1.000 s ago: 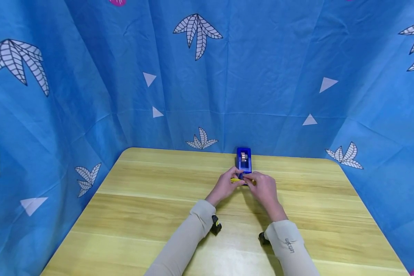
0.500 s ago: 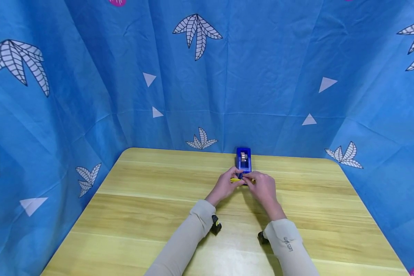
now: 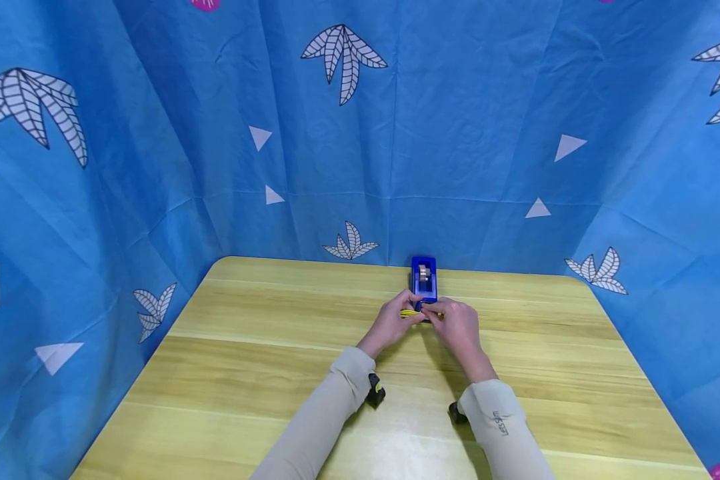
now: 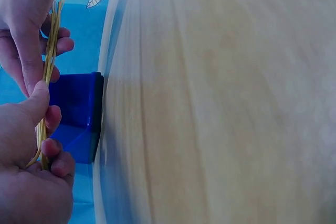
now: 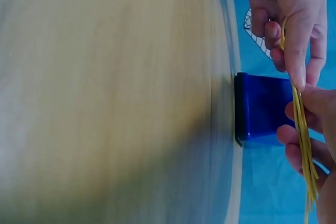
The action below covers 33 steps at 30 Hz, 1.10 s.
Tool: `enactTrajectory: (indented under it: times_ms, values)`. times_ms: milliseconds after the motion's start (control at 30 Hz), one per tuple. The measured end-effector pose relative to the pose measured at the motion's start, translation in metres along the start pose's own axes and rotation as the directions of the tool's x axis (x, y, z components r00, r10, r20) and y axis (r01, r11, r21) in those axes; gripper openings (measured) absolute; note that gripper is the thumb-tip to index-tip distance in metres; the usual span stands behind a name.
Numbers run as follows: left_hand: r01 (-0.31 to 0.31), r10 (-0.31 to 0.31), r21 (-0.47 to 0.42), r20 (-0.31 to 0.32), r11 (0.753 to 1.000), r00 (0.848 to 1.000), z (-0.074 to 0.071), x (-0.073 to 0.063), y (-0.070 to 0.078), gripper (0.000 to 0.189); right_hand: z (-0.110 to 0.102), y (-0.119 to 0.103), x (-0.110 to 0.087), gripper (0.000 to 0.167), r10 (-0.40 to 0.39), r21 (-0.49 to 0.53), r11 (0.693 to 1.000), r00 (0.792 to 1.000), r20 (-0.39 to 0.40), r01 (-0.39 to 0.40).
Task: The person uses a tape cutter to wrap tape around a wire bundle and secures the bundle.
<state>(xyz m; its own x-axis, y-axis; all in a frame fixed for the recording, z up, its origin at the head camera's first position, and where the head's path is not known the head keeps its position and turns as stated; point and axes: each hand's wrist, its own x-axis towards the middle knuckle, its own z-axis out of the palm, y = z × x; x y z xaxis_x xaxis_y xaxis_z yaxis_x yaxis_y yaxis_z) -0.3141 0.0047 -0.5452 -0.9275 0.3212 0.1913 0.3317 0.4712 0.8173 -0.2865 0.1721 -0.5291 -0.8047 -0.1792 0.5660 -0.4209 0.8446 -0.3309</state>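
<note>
A thin bundle of yellow strands (image 5: pixel 301 124), like cord or wire, stretches between the two hands in front of a blue tape dispenser (image 3: pixel 426 293). My left hand (image 3: pixel 390 320) grips one end, where a strand bends round in a loop. Thumb and fingers of my right hand (image 3: pixel 461 325) pinch the bundle near its middle, their tips meeting the left thumb. Past the right hand, loose strand ends stick out in the left wrist view. The dispenser holds a roll of tape (image 3: pixel 423 273); its front end is partly hidden behind the hands.
A light wooden table (image 3: pixel 264 380) with rounded back corners lies under the arms. Blue curtain (image 3: pixel 474 120) with leaf prints hangs close behind and beside it. A small black device (image 3: pixel 375 393) sits at the left cuff, another black device (image 3: pixel 457 413) at the right.
Almost nothing differs. Both hands keep their place on the yellow strands, and the right forearm has shifted very slightly to the left.
</note>
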Motion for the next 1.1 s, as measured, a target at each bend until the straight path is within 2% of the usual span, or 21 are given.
enactTrajectory:
  times_ms: [167, 300, 533, 633, 800, 900, 1000, 1100]
  values:
    - [-0.019, 0.019, -0.01, 0.005, 1.0, 1.0, -0.001, 0.002, 0.0, 0.021, -0.002, 0.002, 0.006, 0.01, 0.016, -0.02, 1.0, 0.999, 0.035, -0.016]
    - [-0.018, 0.018, -0.001, 0.004, 1.0, 1.0, -0.001, 0.002, 0.0, 0.02, -0.006, 0.001, 0.01, 0.01, 0.051, -0.021, 0.999, 0.994, 0.097, -0.05]
    - [-0.008, 0.008, -0.003, 0.015, 1.0, 1.0, -0.001, 0.002, 0.0, 0.019, -0.012, -0.003, 0.019, 0.01, 0.145, -0.008, 0.989, 0.964, 0.222, -0.147]
    - [-0.018, 0.018, 0.0, 0.012, 1.0, 1.0, -0.002, 0.002, 0.001, 0.021, -0.013, -0.003, 0.022, 0.008, 0.157, -0.004, 0.987, 0.956, 0.246, -0.161]
    - [-0.058, 0.056, 0.051, 0.044, 0.997, 0.997, -0.004, 0.001, 0.001, 0.032, -0.013, -0.001, 0.023, 0.009, 0.157, 0.001, 0.986, 0.93, 0.333, -0.166]
    - [-0.076, 0.075, 0.03, 0.05, 0.997, 0.996, -0.006, 0.001, 0.002, 0.031, -0.015, 0.001, 0.023, 0.01, 0.165, 0.03, 0.983, 0.94, 0.299, -0.182]
    - [-0.069, 0.069, -0.008, 0.035, 0.998, 0.997, -0.008, 0.002, 0.003, 0.028, -0.017, 0.0, 0.024, 0.011, 0.168, 0.061, 0.98, 0.953, 0.252, -0.189]
    - [-0.046, 0.047, -0.007, 0.022, 0.999, 0.999, -0.012, 0.003, 0.003, 0.028, -0.017, 0.0, 0.025, 0.013, 0.15, 0.082, 0.981, 0.954, 0.259, -0.177]
